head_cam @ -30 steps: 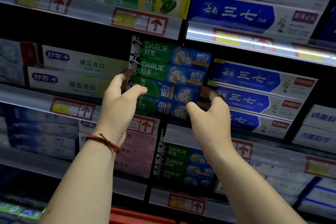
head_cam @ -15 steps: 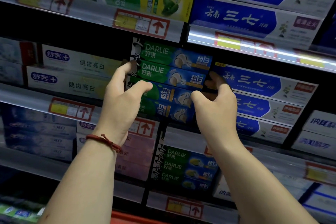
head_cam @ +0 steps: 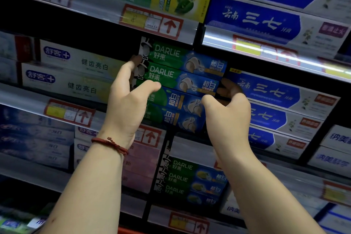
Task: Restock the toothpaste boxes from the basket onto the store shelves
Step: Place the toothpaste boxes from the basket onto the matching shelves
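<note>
Four stacked green-and-blue cardboard toothpaste boxes (head_cam: 182, 89) on the middle shelf (head_cam: 22, 99), my left grip (head_cam: 129, 108) clasping their left ends, my right grip (head_cam: 229, 116) curled round their right ends, three blue boxes (head_cam: 275, 100) tight alongside, dark gap above.

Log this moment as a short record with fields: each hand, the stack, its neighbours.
left hand: grips the left end of the Darlie stack, thumb across a box front
right hand: grips the stack's right end
stack: four green-and-blue boxes, the lower two turned so their print runs sideways
left neighbour: white boxes
right neighbour: blue-and-white boxes
left wrist: red cord bracelet
</note>
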Available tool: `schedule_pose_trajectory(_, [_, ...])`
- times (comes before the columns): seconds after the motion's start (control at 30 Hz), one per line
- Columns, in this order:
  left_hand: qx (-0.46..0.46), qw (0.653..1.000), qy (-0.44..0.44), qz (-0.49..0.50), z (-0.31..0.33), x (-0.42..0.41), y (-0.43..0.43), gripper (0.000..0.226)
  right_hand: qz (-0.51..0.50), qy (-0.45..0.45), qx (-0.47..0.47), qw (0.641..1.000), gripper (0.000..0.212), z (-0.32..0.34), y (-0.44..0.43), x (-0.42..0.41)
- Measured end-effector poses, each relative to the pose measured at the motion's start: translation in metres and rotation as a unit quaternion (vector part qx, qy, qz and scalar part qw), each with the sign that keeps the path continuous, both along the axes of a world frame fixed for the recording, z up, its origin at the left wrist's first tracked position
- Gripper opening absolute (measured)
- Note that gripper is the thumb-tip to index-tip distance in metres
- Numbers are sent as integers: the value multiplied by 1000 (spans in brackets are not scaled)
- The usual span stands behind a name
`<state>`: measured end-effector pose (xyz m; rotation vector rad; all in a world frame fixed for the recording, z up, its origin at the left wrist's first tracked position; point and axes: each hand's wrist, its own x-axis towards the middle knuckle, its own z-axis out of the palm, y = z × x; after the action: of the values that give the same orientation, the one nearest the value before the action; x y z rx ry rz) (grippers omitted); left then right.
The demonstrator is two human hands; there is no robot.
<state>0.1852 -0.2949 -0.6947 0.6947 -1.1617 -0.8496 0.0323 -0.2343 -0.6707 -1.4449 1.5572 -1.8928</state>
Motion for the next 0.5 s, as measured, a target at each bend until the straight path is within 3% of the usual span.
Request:
schedule_pose_trajectory(0.03, [-2,1000,2,1,0,-1,0,78,1,-7,0,1000,28,0,0,1])
schedule_pose_trajectory(0.17, [-3,1000,-3,14,0,-4,0,73,7,-14,1,1000,47,0,3,4])
schedule_pose_trajectory(0.3, [7,1000,1,16,-1,-3,0,72,-3,-18,10,1000,34,-3,3,2])
schedule_pose_trajectory(0.5, [7,1000,8,9,-1,-2,0,64,-6,-14,14,1000,46,-4,3,5])
